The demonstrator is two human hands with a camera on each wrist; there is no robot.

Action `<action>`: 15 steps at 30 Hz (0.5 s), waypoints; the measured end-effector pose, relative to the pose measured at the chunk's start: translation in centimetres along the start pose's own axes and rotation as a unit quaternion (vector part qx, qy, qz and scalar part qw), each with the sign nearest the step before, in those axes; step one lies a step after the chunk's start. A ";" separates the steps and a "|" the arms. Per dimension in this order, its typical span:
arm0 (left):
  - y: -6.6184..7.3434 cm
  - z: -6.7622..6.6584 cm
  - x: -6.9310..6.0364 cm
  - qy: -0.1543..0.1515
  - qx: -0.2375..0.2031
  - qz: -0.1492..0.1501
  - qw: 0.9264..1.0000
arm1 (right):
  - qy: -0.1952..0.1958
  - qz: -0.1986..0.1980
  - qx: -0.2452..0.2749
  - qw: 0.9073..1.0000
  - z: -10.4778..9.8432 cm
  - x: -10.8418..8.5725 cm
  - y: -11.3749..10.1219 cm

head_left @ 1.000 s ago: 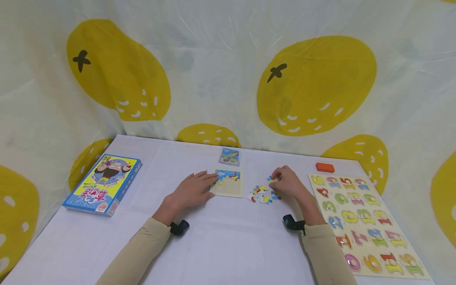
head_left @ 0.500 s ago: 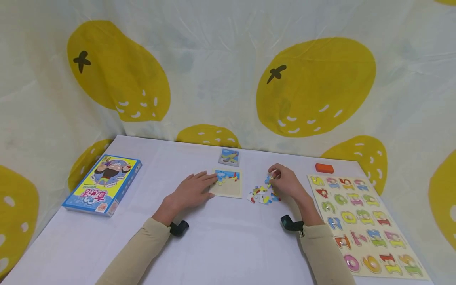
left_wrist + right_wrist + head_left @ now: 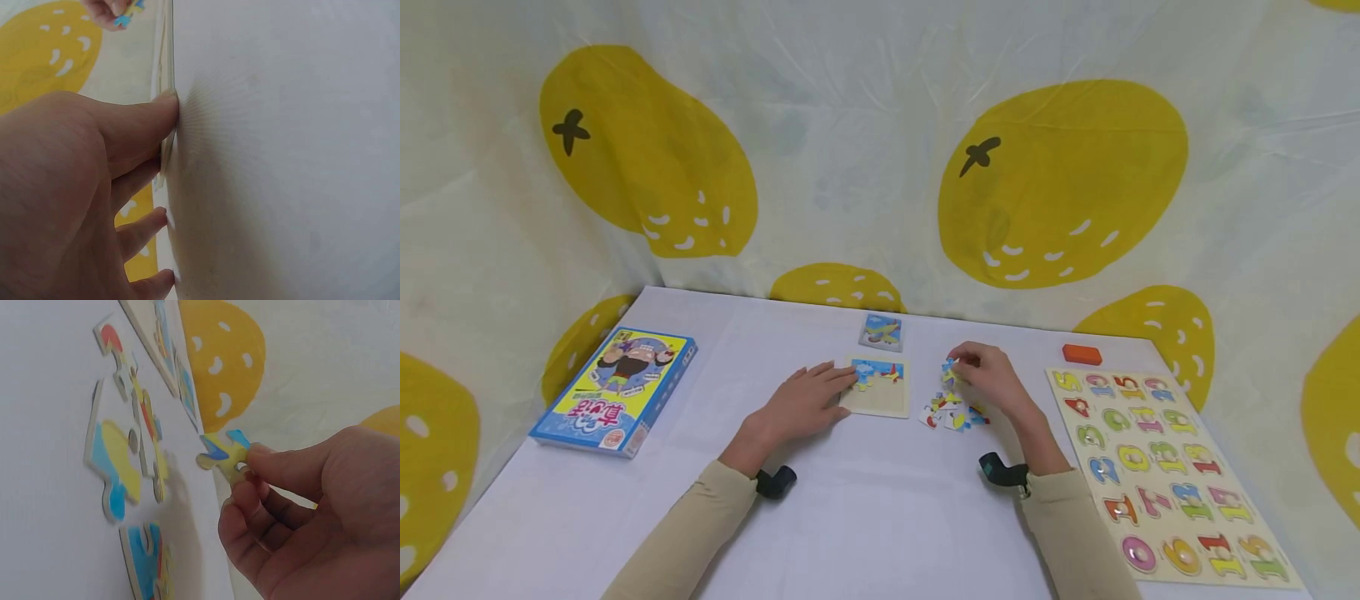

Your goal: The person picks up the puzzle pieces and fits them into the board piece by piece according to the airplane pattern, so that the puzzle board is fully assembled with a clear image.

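Observation:
In the head view a square wooden puzzle tray [image 3: 880, 410] has blue picture pieces along its top and left. My left hand [image 3: 801, 404] lies spread at the tray's left edge; in the left wrist view its thumb touches the tray's side [image 3: 167, 147]. To the right of the tray, above a heap of loose pieces [image 3: 953, 415], is my right hand [image 3: 996, 379]. The right wrist view shows that hand [image 3: 306, 506] pinching a blue and yellow puzzle piece [image 3: 225, 453] between thumb and fingers, off the table.
Behind the tray lies a small airplane picture [image 3: 882, 332]. A blue and yellow box [image 3: 617, 387] is at the left. A number board [image 3: 1165, 475] and an orange block [image 3: 1082, 355] are at the right.
My right hand has moved left and slightly up, carrying a piece away from the right side of the heap. My left hand has stayed at the tray.

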State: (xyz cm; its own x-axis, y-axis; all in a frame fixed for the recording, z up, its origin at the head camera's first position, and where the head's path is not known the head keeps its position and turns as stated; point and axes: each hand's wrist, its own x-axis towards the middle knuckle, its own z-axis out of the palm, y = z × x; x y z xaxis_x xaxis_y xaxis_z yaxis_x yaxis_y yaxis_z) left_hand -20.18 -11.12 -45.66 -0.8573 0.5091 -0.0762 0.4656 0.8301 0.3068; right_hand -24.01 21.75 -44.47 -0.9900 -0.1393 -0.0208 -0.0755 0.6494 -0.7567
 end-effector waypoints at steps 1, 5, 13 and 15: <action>0.0 0.0 0.0 -0.001 0.000 -0.001 1.000 | -0.002 -0.007 0.007 1.000 0.2 0.1 -0.2; -0.1 0.0 -0.1 -0.002 -0.002 -0.005 1.000 | -0.015 -0.020 0.031 0.999 1.1 0.5 -1.2; -0.3 0.2 0.1 -0.001 -0.003 0.002 1.000 | -0.054 -0.026 0.067 0.996 3.4 1.0 -3.8; -0.3 0.3 0.2 -0.003 0.001 0.001 1.000 | -0.058 -0.026 0.078 0.995 4.0 1.1 -4.4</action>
State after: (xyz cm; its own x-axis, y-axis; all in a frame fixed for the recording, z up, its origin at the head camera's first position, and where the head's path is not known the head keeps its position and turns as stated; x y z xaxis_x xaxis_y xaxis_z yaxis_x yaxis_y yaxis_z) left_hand -20.48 -11.22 -46.02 -0.8548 0.5125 -0.0815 0.4679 0.8292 0.3057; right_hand -24.28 15.73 -43.74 -0.9644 -0.2602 -0.0470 -0.0977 0.5157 -0.8512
